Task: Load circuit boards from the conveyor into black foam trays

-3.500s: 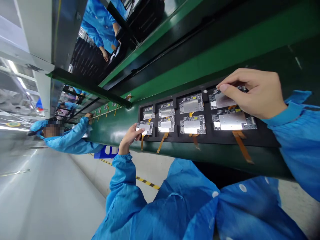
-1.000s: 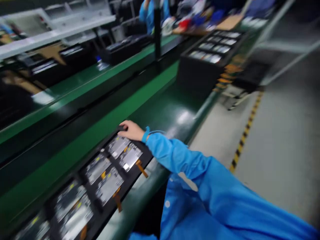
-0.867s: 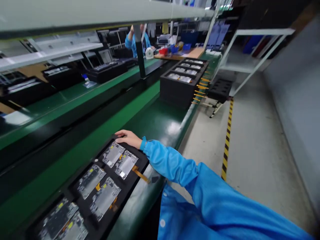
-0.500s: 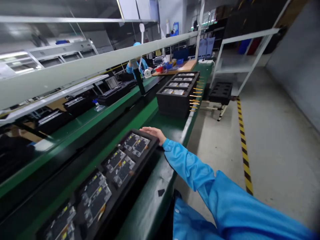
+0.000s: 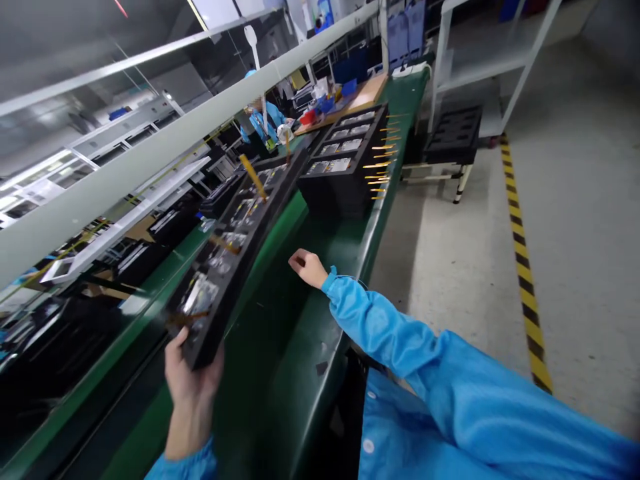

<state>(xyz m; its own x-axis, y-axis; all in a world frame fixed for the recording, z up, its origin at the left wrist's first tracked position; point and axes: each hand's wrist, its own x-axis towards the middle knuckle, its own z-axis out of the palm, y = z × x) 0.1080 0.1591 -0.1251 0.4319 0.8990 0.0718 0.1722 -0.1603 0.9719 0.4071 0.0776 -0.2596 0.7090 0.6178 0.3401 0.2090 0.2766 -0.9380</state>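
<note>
My left hand (image 5: 194, 387) grips the near end of a long black foam tray (image 5: 267, 217), thumb on top and the other fingers underneath. The tray is tilted and lifted off the green bench. In its pockets lie electronic parts (image 5: 200, 293) that look like circuit boards, some blurred. Amber strips (image 5: 253, 177) stick up from them. My right hand (image 5: 309, 268), apart from the tray, hovers over the bench with its fingers curled closed and nothing visible in them. Beyond it stands a stack of similar black trays (image 5: 340, 190), with several amber strips (image 5: 383, 163) jutting from the right side.
The green bench (image 5: 320, 320) runs away from me, with a white rail (image 5: 200, 120) above its left side. A co-worker in blue (image 5: 273, 117) is at the far left. On the right are a low stand with black trays (image 5: 455, 133), a white rack (image 5: 485, 73) and striped floor tape (image 5: 523, 273).
The tray has been raised off the bench and shifted forward, its amber strips now upright. My left hand has come into view holding it. My right hand has let go and curled.
</note>
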